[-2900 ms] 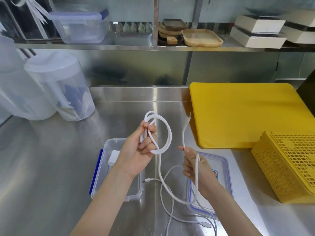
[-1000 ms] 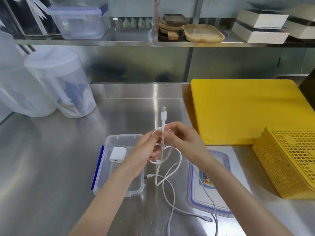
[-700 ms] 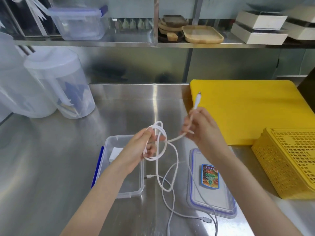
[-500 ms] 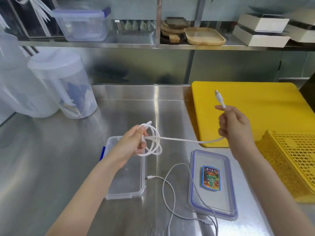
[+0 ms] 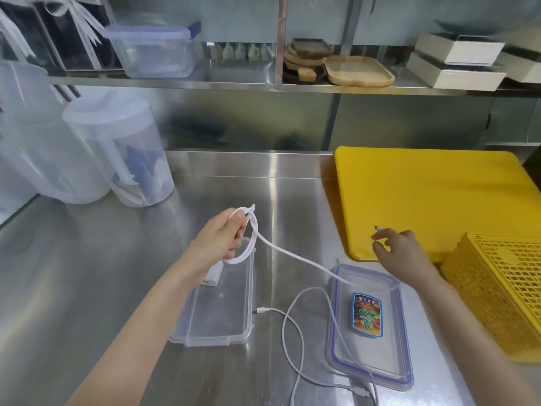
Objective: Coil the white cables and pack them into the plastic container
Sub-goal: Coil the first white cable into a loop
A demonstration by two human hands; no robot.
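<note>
Steel counter [image 5: 87,273] carries open plastic container [image 5: 222,312], lid [image 5: 369,326] alongside. Left hand [image 5: 218,241] grips coiled white cable [image 5: 248,238] above container; its tail sags toward lid. Right hand [image 5: 398,250], fingers relaxed, cable tip beside fingertips; pinch unclear.

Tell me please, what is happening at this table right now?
A person is coiling a white cable. The left hand holds the small coil above the open plastic container, where a white charger already lies. The right hand pinches the cable's plug end near the yellow board. A second cable lies loose on the steel table, beside the lid.
</note>
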